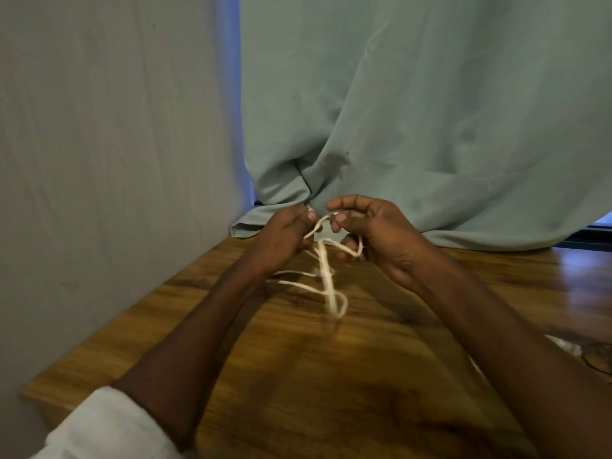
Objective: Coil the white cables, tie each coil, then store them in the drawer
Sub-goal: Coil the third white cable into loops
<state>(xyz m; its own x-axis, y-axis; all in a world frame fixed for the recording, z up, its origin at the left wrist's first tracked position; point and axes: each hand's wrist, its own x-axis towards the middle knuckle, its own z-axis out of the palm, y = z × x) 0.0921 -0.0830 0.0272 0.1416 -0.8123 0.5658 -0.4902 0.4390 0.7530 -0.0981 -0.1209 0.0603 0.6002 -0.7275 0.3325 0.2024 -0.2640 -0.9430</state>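
Both hands are up over the wooden tabletop (331, 376), working a white cable (326, 276) that hangs between them. The left hand (281, 240) pinches one strand near the top; the right hand (371, 233) has fingers curled round a loop, so each grip holds cable. It looks light, soft and limp, drooping in loose loops just above the wood. Best held at the bundled middle, where strands gather, or it may well slip apart.
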